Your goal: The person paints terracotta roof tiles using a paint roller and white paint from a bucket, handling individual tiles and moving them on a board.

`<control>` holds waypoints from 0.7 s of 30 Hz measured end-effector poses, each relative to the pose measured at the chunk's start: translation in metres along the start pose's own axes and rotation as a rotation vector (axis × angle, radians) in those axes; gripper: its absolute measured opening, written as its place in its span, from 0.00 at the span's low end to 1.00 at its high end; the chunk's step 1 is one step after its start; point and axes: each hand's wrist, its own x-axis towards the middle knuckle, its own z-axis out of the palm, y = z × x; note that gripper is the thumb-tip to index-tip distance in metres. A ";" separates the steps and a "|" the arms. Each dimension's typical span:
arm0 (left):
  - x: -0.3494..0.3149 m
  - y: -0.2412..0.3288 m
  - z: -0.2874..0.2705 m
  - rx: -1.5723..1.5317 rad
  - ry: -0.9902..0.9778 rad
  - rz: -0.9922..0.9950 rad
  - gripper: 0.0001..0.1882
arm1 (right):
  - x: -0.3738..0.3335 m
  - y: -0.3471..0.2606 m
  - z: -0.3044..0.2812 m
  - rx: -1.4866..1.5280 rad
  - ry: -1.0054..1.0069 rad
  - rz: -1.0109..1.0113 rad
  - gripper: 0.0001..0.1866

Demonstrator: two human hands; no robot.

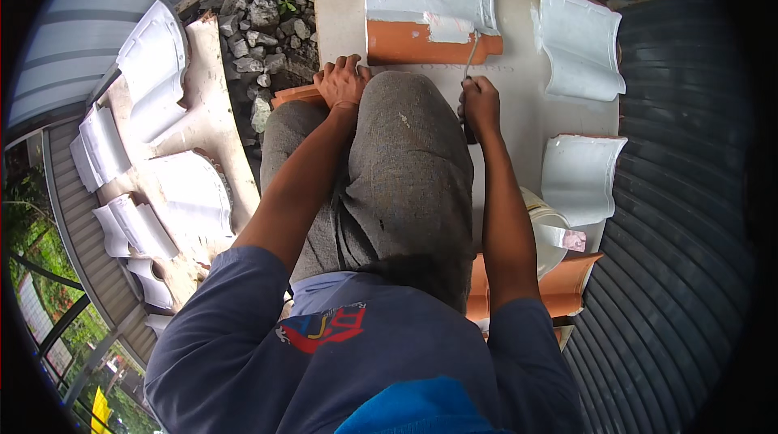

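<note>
Paint roller (448,28) clamped in right fingers (468,95), left fingers (341,64) slightly apart, white bucket (549,257) near right forearm (506,207), contents unclear

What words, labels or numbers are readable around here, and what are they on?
Dark blue shirt: multicoloured print with lettering on the chest; wording not copied here.
Pale board: faint lettering beside the half-painted tile, too faint to read surely.
I can make out no other lettering.
</note>
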 end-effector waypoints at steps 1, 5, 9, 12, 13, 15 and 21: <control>0.004 0.003 -0.005 -0.038 -0.072 -0.050 0.20 | -0.009 0.004 -0.005 -0.019 0.006 -0.013 0.10; 0.024 0.014 -0.027 -0.080 -0.435 -0.190 0.33 | -0.038 0.018 -0.021 -0.001 -0.014 0.035 0.09; 0.040 -0.019 -0.018 -0.256 -0.380 -0.277 0.37 | -0.033 0.004 -0.012 0.032 -0.063 0.028 0.09; 0.041 -0.024 -0.017 -0.358 -0.175 -0.207 0.37 | -0.012 0.006 -0.011 0.090 -0.038 -0.002 0.09; 0.041 -0.021 -0.031 -0.217 -0.183 -0.225 0.36 | -0.010 0.009 -0.010 0.061 -0.022 -0.001 0.09; 0.036 -0.025 -0.028 0.007 -0.268 -0.276 0.36 | -0.018 0.019 -0.012 0.037 0.002 0.008 0.09; 0.046 -0.015 -0.044 0.048 -0.444 -0.347 0.39 | -0.053 0.048 -0.019 0.010 -0.028 0.020 0.10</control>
